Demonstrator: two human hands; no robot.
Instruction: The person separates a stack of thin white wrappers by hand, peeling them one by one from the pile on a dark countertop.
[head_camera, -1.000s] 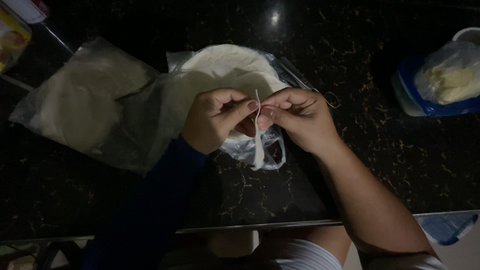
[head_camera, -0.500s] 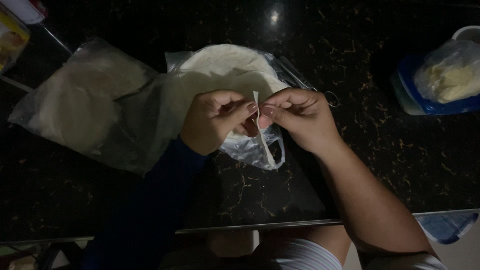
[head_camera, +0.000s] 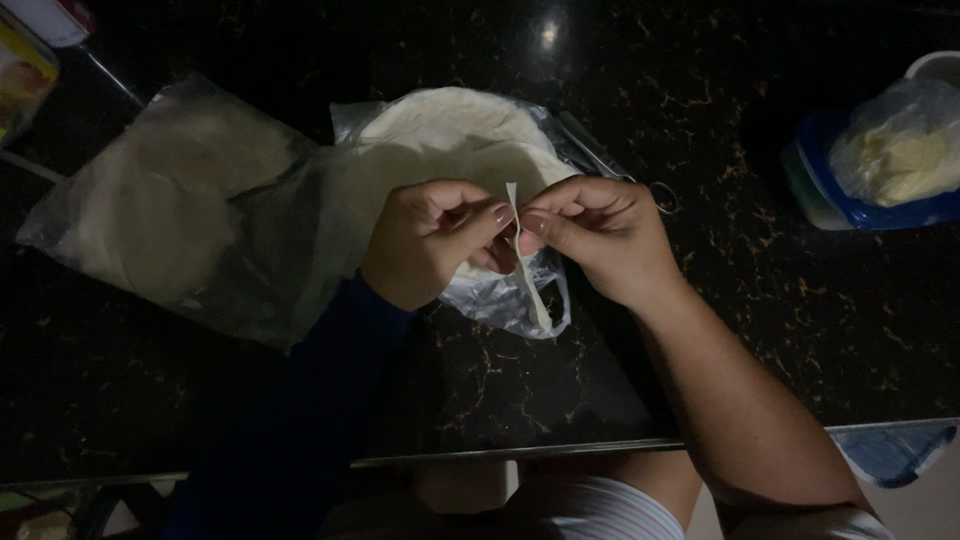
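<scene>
From the head view, my left hand (head_camera: 432, 238) and my right hand (head_camera: 598, 236) meet thumb to thumb over the dark speckled surface (head_camera: 780, 330), both pinched narrow on the same thin pale strip (head_camera: 524, 262). The strip stands nearly upright between my fingertips: its top pokes up just above them and its long axis runs down and slightly toward my right, ending over the crumpled clear bag (head_camera: 510, 300) that hangs just below my hands. Neither hand is nearer; each grips the strip from its own side, at the upper part. Behind my hands lies the stack of flat white rounds (head_camera: 440, 135) in its opened wrapper, touching a second bagged stack (head_camera: 170, 205) on my left. A blue tub (head_camera: 850, 205) sits well apart on my right
</scene>
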